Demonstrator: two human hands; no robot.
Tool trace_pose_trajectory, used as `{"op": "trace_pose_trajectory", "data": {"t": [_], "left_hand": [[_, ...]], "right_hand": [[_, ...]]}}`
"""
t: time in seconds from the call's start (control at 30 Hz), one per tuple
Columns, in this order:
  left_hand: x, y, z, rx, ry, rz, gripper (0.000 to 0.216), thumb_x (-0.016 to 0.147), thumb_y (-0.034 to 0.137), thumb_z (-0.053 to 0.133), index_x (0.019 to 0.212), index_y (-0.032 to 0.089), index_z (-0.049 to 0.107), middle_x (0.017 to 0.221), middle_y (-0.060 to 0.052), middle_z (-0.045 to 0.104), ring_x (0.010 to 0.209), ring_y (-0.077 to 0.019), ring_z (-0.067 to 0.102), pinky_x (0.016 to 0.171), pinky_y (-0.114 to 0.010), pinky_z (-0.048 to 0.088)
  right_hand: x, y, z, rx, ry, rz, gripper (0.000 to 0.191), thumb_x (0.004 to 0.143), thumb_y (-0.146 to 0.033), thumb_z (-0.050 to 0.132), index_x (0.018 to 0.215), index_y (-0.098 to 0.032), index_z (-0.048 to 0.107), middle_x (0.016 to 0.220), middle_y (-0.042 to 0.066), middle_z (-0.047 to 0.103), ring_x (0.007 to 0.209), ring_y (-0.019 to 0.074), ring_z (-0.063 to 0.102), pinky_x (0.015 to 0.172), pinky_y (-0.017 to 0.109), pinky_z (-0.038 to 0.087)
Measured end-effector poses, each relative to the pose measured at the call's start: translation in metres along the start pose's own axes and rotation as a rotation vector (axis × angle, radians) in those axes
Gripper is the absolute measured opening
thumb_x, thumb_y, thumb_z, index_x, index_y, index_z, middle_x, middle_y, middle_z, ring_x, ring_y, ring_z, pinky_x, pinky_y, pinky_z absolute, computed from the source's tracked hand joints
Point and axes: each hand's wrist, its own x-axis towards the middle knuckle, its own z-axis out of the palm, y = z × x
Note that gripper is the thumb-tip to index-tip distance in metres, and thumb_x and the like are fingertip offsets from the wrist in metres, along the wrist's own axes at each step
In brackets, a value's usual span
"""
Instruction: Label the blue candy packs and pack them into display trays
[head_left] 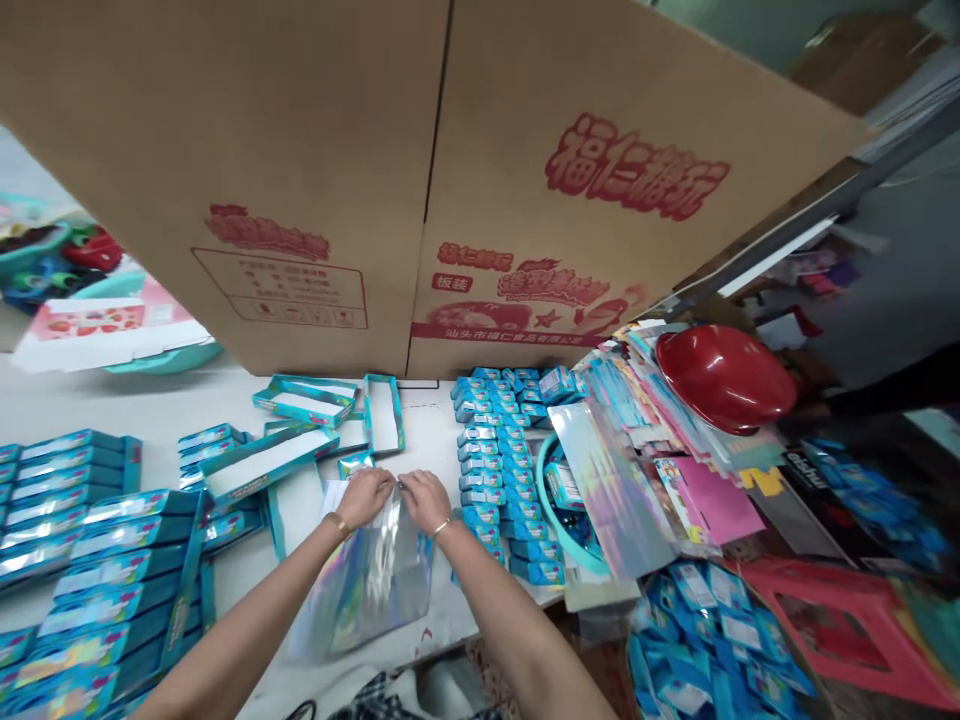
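shiny film (375, 590) on the bench (450, 625), between the forearms (274, 590) | left hand (365, 498) and right hand (426, 503) side by side, each grip clamped on its far edge | open blue trays (385, 415) beyond | brown carton (315, 150) behind them

Both our hands meet over the white table (225, 400), left hand (366, 497) and right hand (427, 502) pinching the far edge of a shiny film (386, 590), fingertips almost together. Just beyond and to our left we have blue trays (384, 412) in a loose heap; farther left stand stacked blue boxes (112, 575). On our right, small blue packets (481, 465) line up beside a teal basket (546, 500), partly covered by a silvery sheet (611, 490). A red bowl (724, 375) sits on piled papers. Before us rises a large cardboard box (315, 130) with red print.
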Motion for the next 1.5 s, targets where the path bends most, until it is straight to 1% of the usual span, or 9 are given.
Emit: {"op": "trace_pose_trajectory", "data": {"t": [0.17, 0.43, 0.73, 0.9, 1.07, 1.17, 1.33, 1.4, 1.5], "left_hand": [[-0.009, 0.009, -0.006, -0.087, -0.01, -0.043, 0.032, 0.09, 0.027, 0.038, 0.088, 0.018, 0.069, 0.092, -0.008, 0.073, 0.091, -0.0241, 0.065, 0.086, -0.035, 0.039], [-0.022, 0.027, -0.009, -0.093, -0.014, -0.01, 0.031, 0.089, 0.027, 0.038, 0.081, 0.019, 0.067, 0.086, -0.007, 0.073, 0.085, -0.0223, 0.065, 0.079, -0.031, 0.038], [-0.032, 0.039, -0.011, -0.1, 0.023, 0.047, 0.034, 0.091, 0.03, 0.035, 0.083, 0.018, 0.066, 0.088, -0.008, 0.072, 0.088, -0.023, 0.064, 0.081, -0.033, 0.038], [-0.036, 0.046, -0.015, -0.102, 0.033, 0.073, 0.033, 0.092, 0.029, 0.035, 0.082, 0.018, 0.065, 0.087, -0.008, 0.072, 0.087, -0.0227, 0.065, 0.081, -0.033, 0.039], [-0.037, 0.052, -0.021, -0.091, 0.026, 0.069, 0.03, 0.09, 0.026, 0.037, 0.08, 0.019, 0.065, 0.086, -0.007, 0.072, 0.086, -0.0216, 0.064, 0.079, -0.031, 0.04], [-0.037, 0.054, -0.02, -0.082, 0.018, 0.085, 0.029, 0.09, 0.026, 0.037, 0.082, 0.019, 0.064, 0.089, -0.007, 0.071, 0.089, -0.0227, 0.063, 0.082, -0.033, 0.039], [-0.031, 0.052, -0.016, -0.06, 0.012, 0.095, 0.03, 0.091, 0.028, 0.037, 0.082, 0.019, 0.064, 0.086, -0.007, 0.069, 0.09, -0.0244, 0.061, 0.082, -0.035, 0.037], [-0.029, 0.053, -0.017, -0.064, 0.006, 0.092, 0.03, 0.092, 0.029, 0.037, 0.082, 0.019, 0.064, 0.086, -0.007, 0.069, 0.088, -0.0238, 0.061, 0.082, -0.035, 0.036], [-0.027, 0.057, -0.023, -0.082, -0.01, 0.121, 0.033, 0.094, 0.032, 0.037, 0.082, 0.019, 0.064, 0.084, -0.006, 0.068, 0.087, -0.0223, 0.06, 0.082, -0.034, 0.036]], "right_hand": [[-0.025, -0.011, -0.003, -0.064, 0.105, -0.069, 0.038, 0.093, -0.022, 0.05, 0.131, -0.021, 0.055, 0.114, 0.008, 0.066, 0.105, 0.0213, 0.057, 0.093, 0.034, 0.044], [-0.061, -0.028, -0.002, -0.154, 0.167, -0.005, 0.039, 0.097, -0.024, 0.043, 0.134, -0.027, 0.053, 0.136, 0.006, 0.057, 0.126, 0.0229, 0.05, 0.105, 0.042, 0.037], [-0.084, -0.037, -0.009, -0.212, 0.188, 0.007, 0.043, 0.093, -0.022, 0.05, 0.135, -0.03, 0.052, 0.143, 0.005, 0.051, 0.134, 0.0229, 0.041, 0.111, 0.045, 0.029], [-0.093, -0.042, -0.016, -0.209, 0.193, 0.005, 0.045, 0.09, -0.021, 0.052, 0.134, -0.031, 0.052, 0.143, 0.006, 0.05, 0.135, 0.0258, 0.04, 0.111, 0.051, 0.026], [-0.097, -0.052, -0.028, -0.165, 0.237, -0.01, 0.039, 0.093, -0.02, 0.049, 0.13, -0.031, 0.056, 0.129, 0.006, 0.06, 0.13, 0.0246, 0.043, 0.113, 0.052, 0.019], [-0.098, -0.056, -0.036, -0.123, 0.245, 0.008, 0.034, 0.094, -0.021, 0.049, 0.125, -0.03, 0.059, 0.119, 0.005, 0.064, 0.124, 0.0231, 0.048, 0.112, 0.049, 0.02], [-0.096, -0.052, -0.046, -0.075, 0.229, 0.016, 0.023, 0.095, -0.027, 0.049, 0.112, -0.029, 0.065, 0.1, 0.004, 0.066, 0.1, 0.0194, 0.056, 0.106, 0.045, 0.028], [-0.091, -0.047, -0.049, -0.052, 0.226, -0.021, 0.022, 0.095, -0.027, 0.05, 0.11, -0.028, 0.065, 0.105, 0.005, 0.065, 0.102, 0.0193, 0.054, 0.102, 0.041, 0.032], [-0.08, -0.039, -0.055, -0.024, 0.237, -0.059, 0.022, 0.092, -0.025, 0.052, 0.11, -0.027, 0.065, 0.125, 0.006, 0.058, 0.119, 0.0227, 0.046, 0.101, 0.04, 0.035]]}}
